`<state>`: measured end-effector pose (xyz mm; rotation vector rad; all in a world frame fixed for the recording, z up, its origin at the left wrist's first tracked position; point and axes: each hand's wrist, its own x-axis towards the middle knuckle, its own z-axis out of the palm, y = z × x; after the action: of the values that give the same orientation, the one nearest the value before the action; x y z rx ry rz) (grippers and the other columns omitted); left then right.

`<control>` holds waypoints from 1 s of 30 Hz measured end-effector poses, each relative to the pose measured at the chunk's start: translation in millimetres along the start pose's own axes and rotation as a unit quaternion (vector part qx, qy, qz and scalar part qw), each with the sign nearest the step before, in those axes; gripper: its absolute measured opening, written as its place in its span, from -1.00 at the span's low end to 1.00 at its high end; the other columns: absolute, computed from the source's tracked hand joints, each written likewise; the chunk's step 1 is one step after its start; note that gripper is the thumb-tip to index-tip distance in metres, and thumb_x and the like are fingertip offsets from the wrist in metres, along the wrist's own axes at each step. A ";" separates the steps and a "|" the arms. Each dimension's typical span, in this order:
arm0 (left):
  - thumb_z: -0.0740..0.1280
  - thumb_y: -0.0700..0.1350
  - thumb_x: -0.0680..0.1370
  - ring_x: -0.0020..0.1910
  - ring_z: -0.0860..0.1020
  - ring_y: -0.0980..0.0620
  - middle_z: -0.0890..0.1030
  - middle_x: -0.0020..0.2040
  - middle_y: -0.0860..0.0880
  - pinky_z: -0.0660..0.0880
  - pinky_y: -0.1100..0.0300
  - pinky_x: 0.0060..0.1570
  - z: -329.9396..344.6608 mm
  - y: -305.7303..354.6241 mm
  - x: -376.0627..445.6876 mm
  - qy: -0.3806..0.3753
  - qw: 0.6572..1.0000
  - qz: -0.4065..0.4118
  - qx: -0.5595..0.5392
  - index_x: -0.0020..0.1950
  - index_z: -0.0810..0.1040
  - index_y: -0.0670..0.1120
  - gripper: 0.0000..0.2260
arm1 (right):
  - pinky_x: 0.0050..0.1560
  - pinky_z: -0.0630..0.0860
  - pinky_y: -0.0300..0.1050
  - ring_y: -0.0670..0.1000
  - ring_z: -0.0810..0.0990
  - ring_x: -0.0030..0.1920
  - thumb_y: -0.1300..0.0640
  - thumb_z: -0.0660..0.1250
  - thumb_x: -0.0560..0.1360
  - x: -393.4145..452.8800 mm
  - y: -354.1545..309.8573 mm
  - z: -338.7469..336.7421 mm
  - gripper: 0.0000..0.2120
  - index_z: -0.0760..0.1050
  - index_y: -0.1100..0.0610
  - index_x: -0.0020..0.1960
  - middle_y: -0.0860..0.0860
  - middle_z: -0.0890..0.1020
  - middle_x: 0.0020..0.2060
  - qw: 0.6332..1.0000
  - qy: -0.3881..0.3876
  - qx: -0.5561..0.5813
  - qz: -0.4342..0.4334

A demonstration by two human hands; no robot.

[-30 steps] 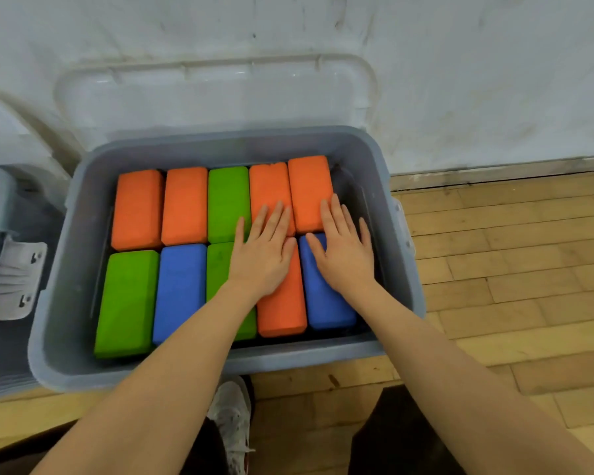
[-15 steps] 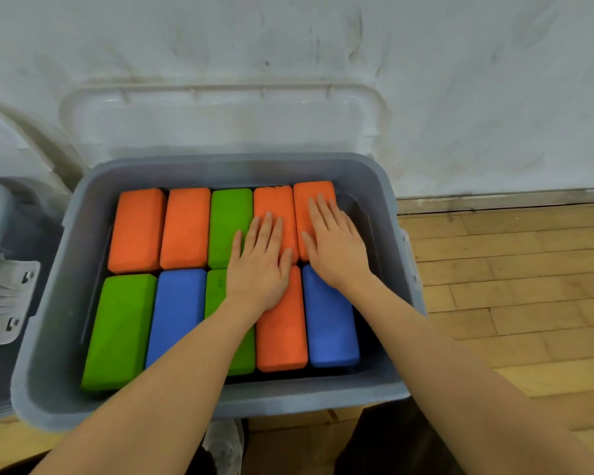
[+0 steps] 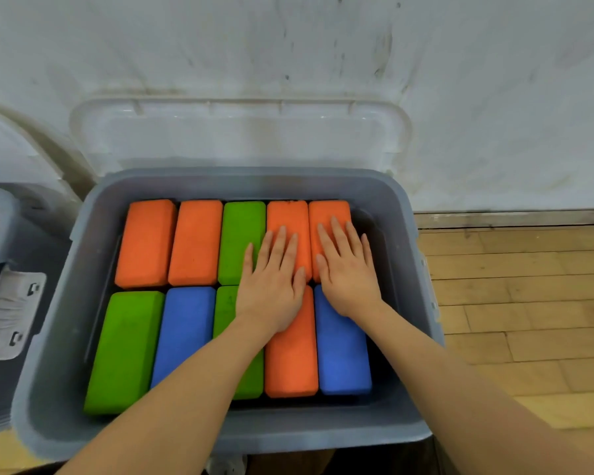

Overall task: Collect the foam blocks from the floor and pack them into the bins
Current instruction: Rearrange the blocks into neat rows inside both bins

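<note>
Ten foam blocks (image 3: 192, 241) are packed in two rows inside the grey bin (image 3: 83, 269). Both hands are laid flat on them, fingers straight and slightly spread: the left hand (image 3: 271, 289) beside the right hand (image 3: 347, 272).

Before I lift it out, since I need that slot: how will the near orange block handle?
The orange block is probably light for its size and slightly squashy; its matte surface looks like foam. It should not slip or roll, being flat-sided. It may drag coming out, since it sits tight between a green block and a blue block, and the left hand rests on it.
</note>
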<state>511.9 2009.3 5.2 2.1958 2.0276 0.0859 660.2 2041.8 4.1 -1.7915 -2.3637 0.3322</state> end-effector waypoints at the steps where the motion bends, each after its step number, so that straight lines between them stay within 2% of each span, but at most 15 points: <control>1: -0.22 0.13 0.54 0.53 -0.10 0.00 -0.03 0.56 -0.01 -0.18 -0.04 0.45 -1.7 0.1 0.1 -0.008 1.000 0.001 0.000 0.55 -0.04 -0.01 -0.42 | 0.47 -0.18 0.08 0.09 -0.06 0.53 -0.12 -0.24 0.54 0.0 -1.1 -1.0 -0.39 0.05 0.04 0.54 0.05 0.07 0.53 1.000 -0.004 -0.001 0.002; 3: -0.21 0.14 0.56 0.53 -0.14 0.02 -0.07 0.56 0.02 -0.21 -0.02 0.45 -7.2 0.3 -1.1 -0.029 1.000 0.000 -0.013 0.55 -0.06 0.00 -0.44 | 0.47 -0.18 0.09 0.08 -0.08 0.53 -0.14 -0.25 0.54 -2.4 -3.2 -5.6 -0.40 0.01 0.02 0.54 0.03 0.03 0.54 1.000 -0.021 -0.009 0.005; 5: -0.06 0.08 0.63 0.53 -0.06 0.02 0.02 0.56 0.02 -0.14 0.01 0.45 -21.5 2.3 -2.1 -0.037 0.998 -0.009 -0.053 0.54 0.05 -0.02 -0.51 | 0.47 -0.17 0.07 0.05 -0.08 0.53 -0.11 -0.14 0.61 -5.8 -5.5 -17.4 -0.47 0.03 0.03 0.54 0.02 0.03 0.54 0.999 -0.044 0.002 0.015; 7: 0.06 -0.01 0.64 0.49 0.13 -0.03 0.21 0.51 -0.05 0.01 0.05 0.42 -42.4 5.1 -9.0 0.008 0.996 -0.026 -0.080 0.47 0.26 -0.09 -0.59 | 0.45 0.01 0.05 0.10 0.12 0.49 -0.03 0.00 0.64 -15.1 -12.1 -37.9 -0.54 0.20 0.09 0.49 0.06 0.22 0.49 0.998 -0.022 0.049 0.021; 9: 0.14 -0.07 0.62 0.41 0.29 -0.09 0.35 0.43 -0.10 0.15 0.05 0.33 -67.9 8.0 -25.2 0.075 0.991 -0.045 -0.100 0.38 0.39 -0.14 -0.65 | 0.29 0.27 0.06 0.15 0.39 0.30 0.02 0.08 0.62 -31.7 -22.0 -61.4 -0.62 0.37 0.13 0.38 0.07 0.43 0.34 0.996 0.025 0.089 0.015; 11: 0.17 -0.09 0.59 0.29 0.41 -0.15 0.46 0.33 -0.14 0.26 0.01 0.21 -91.4 8.6 -47.2 0.124 0.985 -0.050 -0.109 0.28 0.48 -0.17 -0.68 | 0.14 0.40 0.08 0.15 0.47 0.18 0.05 0.12 0.61 -50.8 -33.2 -79.9 -0.66 0.43 0.12 0.32 0.07 0.50 0.24 0.992 0.051 0.112 -0.004; 13: 0.08 -0.01 0.53 0.13 0.50 -0.20 0.55 0.18 -0.16 0.35 -0.01 0.06 -114.9 8.0 -72.6 0.163 0.979 -0.054 -0.109 0.20 0.53 -0.19 -0.60 | 0.12 0.43 0.10 0.13 0.48 0.18 0.04 0.13 0.60 -67.6 -45.2 -94.6 -0.66 0.44 0.11 0.32 0.06 0.51 0.22 0.988 0.059 0.141 -0.032; 15: 0.02 0.03 0.49 0.06 0.52 -0.22 0.57 0.12 -0.17 0.38 -0.04 0.01 -134.7 4.4 -96.7 0.184 0.977 -0.053 -0.095 0.17 0.53 -0.19 -0.53 | 0.12 0.44 0.10 0.12 0.50 0.18 0.03 0.16 0.60 -80.3 -58.2 -108.3 -0.66 0.46 0.11 0.31 0.06 0.53 0.19 0.979 0.080 0.180 -0.056; 19: 0.06 0.00 0.50 0.06 0.53 -0.22 0.58 0.13 -0.16 0.41 -0.07 0.02 -168.2 -14.5 -136.6 0.205 0.975 -0.054 -0.066 0.16 0.55 -0.19 -0.58 | 0.09 0.45 0.10 0.17 0.53 0.10 0.08 0.19 0.58 -96.6 -90.0 -125.6 -0.70 0.51 0.14 0.26 0.10 0.57 0.12 0.969 0.117 0.189 -0.106; 22: 0.08 0.00 0.50 0.07 0.54 -0.22 0.58 0.15 -0.13 0.42 -0.08 0.03 -187.1 -45.9 -164.4 0.226 0.971 -0.059 -0.057 0.16 0.56 -0.17 -0.59 | 0.06 0.47 0.08 0.16 0.55 0.08 0.02 0.14 0.54 -104.4 -124.8 -126.3 -0.64 0.54 0.14 0.22 0.09 0.59 0.08 0.966 0.123 0.193 -0.124; 25: 0.16 -0.02 0.50 0.15 0.51 -0.21 0.55 0.21 -0.12 0.36 -0.07 0.13 -198.3 -95.4 -184.1 0.236 0.967 -0.073 -0.058 0.20 0.55 -0.14 -0.63 | 0.02 0.48 0.03 0.16 0.56 0.04 0.06 0.18 0.56 -103.6 -174.5 -113.3 -0.70 0.54 0.12 0.21 0.09 0.60 0.04 0.966 0.117 0.191 -0.128; 30: 0.04 0.08 0.47 0.26 0.43 -0.14 0.51 0.28 -0.10 0.24 0.01 0.20 -209.4 -213.2 -221.1 0.254 0.963 -0.073 -0.053 0.21 0.55 -0.11 -0.52 | 0.01 0.51 0.04 0.16 0.58 0.02 0.02 0.17 0.51 -87.7 -293.7 -75.9 -0.65 0.55 0.12 0.19 0.08 0.60 0.05 0.961 0.121 0.199 -0.151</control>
<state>252.8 1820.4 193.3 2.1035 2.3561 0.7976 431.1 1887.5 157.0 -1.2004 -2.1609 0.4756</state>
